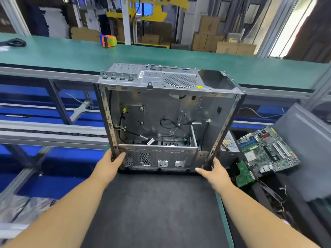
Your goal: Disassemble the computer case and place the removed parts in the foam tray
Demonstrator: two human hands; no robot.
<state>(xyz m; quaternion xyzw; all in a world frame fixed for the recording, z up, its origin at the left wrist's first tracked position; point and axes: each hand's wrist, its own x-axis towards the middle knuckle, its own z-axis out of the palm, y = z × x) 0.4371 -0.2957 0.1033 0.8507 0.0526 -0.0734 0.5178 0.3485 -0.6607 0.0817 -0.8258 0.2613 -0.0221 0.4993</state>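
Observation:
A bare metal computer case stands tilted on its edge at the far end of a black mat, its open side facing me. Only loose black cables and a drive cage show inside. My left hand grips the case's lower left corner. My right hand grips the lower right corner post. A green motherboard and a smaller green card lie in the dark tray to the right of the case.
A long green-topped bench runs across behind the case, with an orange and green tape dispenser on it. A grey side panel leans at the right. Roller rails over blue bins lie to the left.

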